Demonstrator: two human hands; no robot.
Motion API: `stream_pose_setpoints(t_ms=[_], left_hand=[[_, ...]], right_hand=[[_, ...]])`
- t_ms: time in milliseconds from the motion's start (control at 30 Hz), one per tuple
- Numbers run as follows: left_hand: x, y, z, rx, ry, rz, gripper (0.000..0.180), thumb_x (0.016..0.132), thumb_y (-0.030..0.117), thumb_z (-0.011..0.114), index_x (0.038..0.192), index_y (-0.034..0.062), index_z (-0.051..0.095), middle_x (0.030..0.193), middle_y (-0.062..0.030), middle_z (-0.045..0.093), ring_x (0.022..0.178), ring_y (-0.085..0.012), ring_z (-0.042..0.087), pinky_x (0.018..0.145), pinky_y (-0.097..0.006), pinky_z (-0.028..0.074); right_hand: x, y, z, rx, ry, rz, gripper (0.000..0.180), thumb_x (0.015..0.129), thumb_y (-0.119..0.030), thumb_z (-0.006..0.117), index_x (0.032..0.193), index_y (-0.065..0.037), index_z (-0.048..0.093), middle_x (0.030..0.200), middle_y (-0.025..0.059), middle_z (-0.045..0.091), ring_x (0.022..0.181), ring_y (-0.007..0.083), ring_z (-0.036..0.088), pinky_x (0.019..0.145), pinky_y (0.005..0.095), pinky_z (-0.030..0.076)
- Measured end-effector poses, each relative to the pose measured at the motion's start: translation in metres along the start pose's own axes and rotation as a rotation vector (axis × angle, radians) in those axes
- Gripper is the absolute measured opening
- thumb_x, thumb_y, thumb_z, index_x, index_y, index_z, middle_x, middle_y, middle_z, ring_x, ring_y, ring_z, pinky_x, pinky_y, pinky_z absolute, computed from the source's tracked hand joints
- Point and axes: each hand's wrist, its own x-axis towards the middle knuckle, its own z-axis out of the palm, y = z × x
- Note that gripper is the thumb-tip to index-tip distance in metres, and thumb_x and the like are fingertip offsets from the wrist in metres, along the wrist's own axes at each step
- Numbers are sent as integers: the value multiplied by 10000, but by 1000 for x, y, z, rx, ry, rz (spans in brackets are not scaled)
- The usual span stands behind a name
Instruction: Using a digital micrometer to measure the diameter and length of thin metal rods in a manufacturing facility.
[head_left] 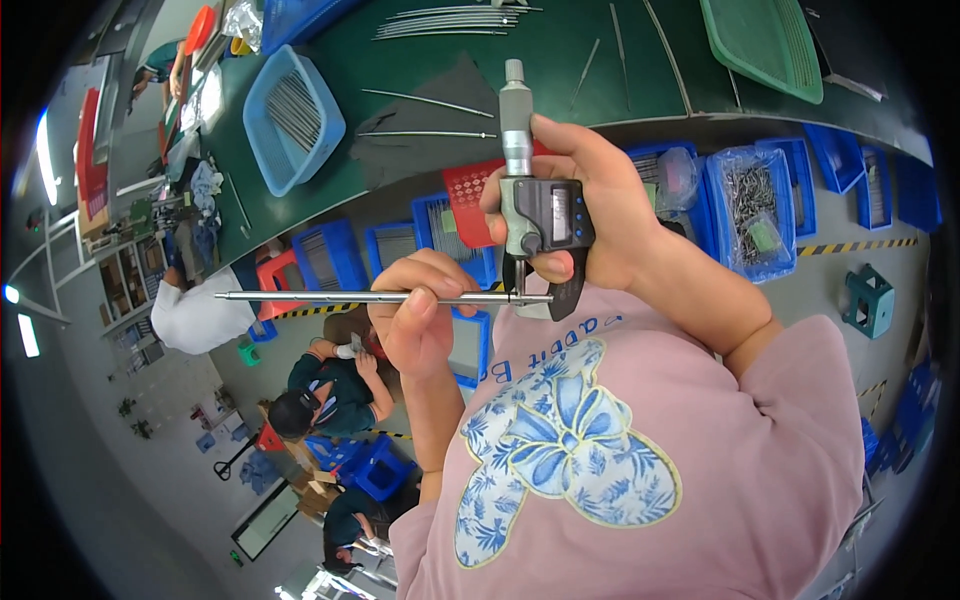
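**Steel rod being held in a digital gauge above a green tabletop**

Steel is catching the light along a thin rod (370, 296), which is lying level across the middle of the view. The left hand (420, 320) is gripping it, the fingers (440, 272) curled over and the thumb pressing from below, so the rod is pinched fast. Its right end is sitting inside the dark frame of a digital gauge (540, 215), between the two measuring faces. The right hand (600, 205) is wrapping around that gauge, the fingers closed on its body and the thumb lying against the lower front of it, while the grey barrel is standing up out of the fist.

Behind the hands, a green tabletop (560, 50) is carrying more loose rods (450, 20), a blue basket (292, 118) with rods in it and a green tray (765, 42). Blue bins (755, 205) are lining the floor under the tabletop edge, one holding a clear bag of small metal parts. A red perforated tray (470, 195) is partly hidden by the gauge. Other people are crouching on the floor to the left, well apart from the hands.
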Motion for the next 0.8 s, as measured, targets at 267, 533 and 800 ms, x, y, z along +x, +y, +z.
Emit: stream_pose_setpoints(t_ms=[267,533,800], left_hand=[[-15,-2,1,58,27,-20,187,763,151,406,722,-19,474,589,-117,454,501,-158,431,474,-272,398],[0,-14,3,-5,77,-30,202,735,142,452,715,-54,497,638,-162,492,501,-185,481,455,-263,400],[-45,-40,-35,-183,588,-123,173,737,144,488,708,-26,507,612,-114,515,504,-171,515,465,-264,449]], right_hand=[[1,11,-3,-7,-39,15,526,752,-492,425,763,24,523,597,101,532,316,122,414,303,204,330],[8,-3,-14,-27,-19,-7,543,794,-487,339,807,25,518,645,137,542,333,151,419,292,219,337],[121,-39,-112,-120,504,-168,313,762,-363,416,846,-69,481,697,69,503,520,169,459,420,273,380]])
